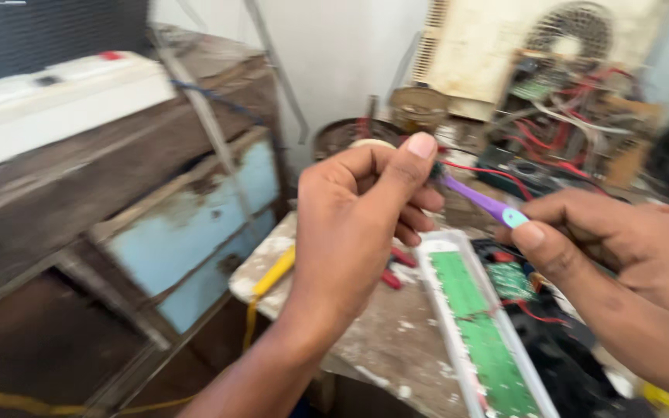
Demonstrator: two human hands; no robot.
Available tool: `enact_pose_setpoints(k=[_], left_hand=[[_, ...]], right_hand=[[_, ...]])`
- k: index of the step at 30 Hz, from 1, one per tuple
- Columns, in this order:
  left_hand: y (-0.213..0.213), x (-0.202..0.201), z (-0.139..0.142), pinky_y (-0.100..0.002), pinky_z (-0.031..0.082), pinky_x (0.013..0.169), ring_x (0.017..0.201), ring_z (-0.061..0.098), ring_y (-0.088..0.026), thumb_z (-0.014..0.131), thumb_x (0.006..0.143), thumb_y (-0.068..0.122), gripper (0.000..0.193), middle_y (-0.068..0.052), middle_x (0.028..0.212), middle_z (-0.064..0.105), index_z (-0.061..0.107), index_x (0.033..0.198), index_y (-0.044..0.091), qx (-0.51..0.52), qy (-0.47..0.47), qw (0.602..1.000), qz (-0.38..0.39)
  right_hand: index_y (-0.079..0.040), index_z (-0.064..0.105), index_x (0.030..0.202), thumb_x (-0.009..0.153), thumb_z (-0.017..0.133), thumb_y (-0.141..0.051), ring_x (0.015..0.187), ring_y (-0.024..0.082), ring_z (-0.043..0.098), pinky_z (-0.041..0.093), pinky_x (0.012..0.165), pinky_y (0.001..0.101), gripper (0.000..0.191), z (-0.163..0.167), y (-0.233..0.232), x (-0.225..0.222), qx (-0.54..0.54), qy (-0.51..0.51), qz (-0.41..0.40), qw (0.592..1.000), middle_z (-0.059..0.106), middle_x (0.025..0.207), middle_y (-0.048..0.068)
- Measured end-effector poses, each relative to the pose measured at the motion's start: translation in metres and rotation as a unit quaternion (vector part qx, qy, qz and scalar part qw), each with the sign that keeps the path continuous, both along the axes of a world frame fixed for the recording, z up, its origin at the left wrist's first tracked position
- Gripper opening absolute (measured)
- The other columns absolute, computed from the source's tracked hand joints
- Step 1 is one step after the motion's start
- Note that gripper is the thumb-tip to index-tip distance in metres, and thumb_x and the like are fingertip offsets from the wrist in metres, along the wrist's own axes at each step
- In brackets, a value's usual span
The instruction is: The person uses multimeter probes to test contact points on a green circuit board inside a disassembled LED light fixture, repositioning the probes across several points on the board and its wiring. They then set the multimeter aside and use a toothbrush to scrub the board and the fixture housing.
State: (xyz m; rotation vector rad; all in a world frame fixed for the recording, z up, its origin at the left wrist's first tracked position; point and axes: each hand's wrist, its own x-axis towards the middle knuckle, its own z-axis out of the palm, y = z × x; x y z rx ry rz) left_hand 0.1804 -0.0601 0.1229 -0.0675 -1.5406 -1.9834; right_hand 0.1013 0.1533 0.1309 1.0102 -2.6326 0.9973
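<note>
My left hand is raised over the bench with its fingers curled around a small dark part that is mostly hidden; the thumb points up. My right hand holds a purple toothbrush by its light blue handle end. The brush head touches the small part at my left thumb. Below both hands lies a long green circuit board in a white frame. A red wire runs off from the spot by the brush head.
A paint-spattered bench top carries a yellow-handled tool, red-handled pliers and a smaller green board. A worn blue cabinet stands left. An open air-conditioner unit with red wiring sits at the back right.
</note>
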Motion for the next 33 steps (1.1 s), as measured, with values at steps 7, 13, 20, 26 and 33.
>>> enact_pose_setpoints(k=[7,13,20,26,33], left_hand=[[-0.076,0.095,0.002,-0.025,0.044,0.046,0.052,0.059,-0.009,0.07,0.097,0.032,0.035,-0.006,0.066,0.068,0.069,0.078,0.002,0.068,0.015,0.994,0.089],[-0.132,0.129,-0.003,-0.025,0.041,0.044,0.049,0.057,-0.01,0.07,0.095,0.03,0.033,-0.006,0.062,0.066,0.068,0.076,0.004,0.074,0.011,0.988,0.133],[-0.163,0.121,-0.025,-0.024,0.046,0.046,0.052,0.059,-0.007,0.073,0.092,0.034,0.033,-0.004,0.066,0.066,0.067,0.079,0.004,0.045,-0.035,0.988,0.141],[-0.162,0.1,-0.033,-0.024,0.045,0.043,0.05,0.058,-0.009,0.076,0.09,0.037,0.038,-0.005,0.064,0.065,0.066,0.079,0.002,0.054,-0.055,0.989,0.124],[-0.131,0.05,-0.04,-0.025,0.049,0.044,0.05,0.06,-0.009,0.069,0.094,0.035,0.038,-0.006,0.064,0.067,0.067,0.079,0.001,0.051,-0.082,0.995,0.034]], right_hand=[[-0.008,0.077,0.109,0.098,0.059,-0.029,0.065,0.01,0.061,0.054,0.057,0.0305,0.03,0.008,-0.1,0.06,0.015,-0.104,0.056,0.993,0.069,0.08,0.007],[-0.01,0.082,0.108,0.095,0.059,-0.034,0.066,0.01,0.055,0.052,0.058,0.0303,0.036,0.02,-0.164,0.091,0.05,-0.07,0.127,0.988,0.064,0.074,0.002],[-0.016,0.077,0.099,0.098,0.058,-0.044,0.06,0.014,0.044,0.046,0.056,0.0348,0.034,0.026,-0.204,0.104,0.166,-0.103,0.043,0.98,0.053,0.067,0.004],[-0.015,0.079,0.1,0.1,0.058,-0.042,0.061,0.013,0.043,0.043,0.057,0.0352,0.034,0.016,-0.198,0.088,0.155,-0.113,0.053,0.98,0.053,0.064,0.006],[-0.012,0.079,0.109,0.1,0.058,-0.035,0.067,0.012,0.056,0.053,0.059,0.0336,0.033,-0.015,-0.139,0.035,0.097,-0.163,0.009,0.982,0.067,0.078,0.006]])
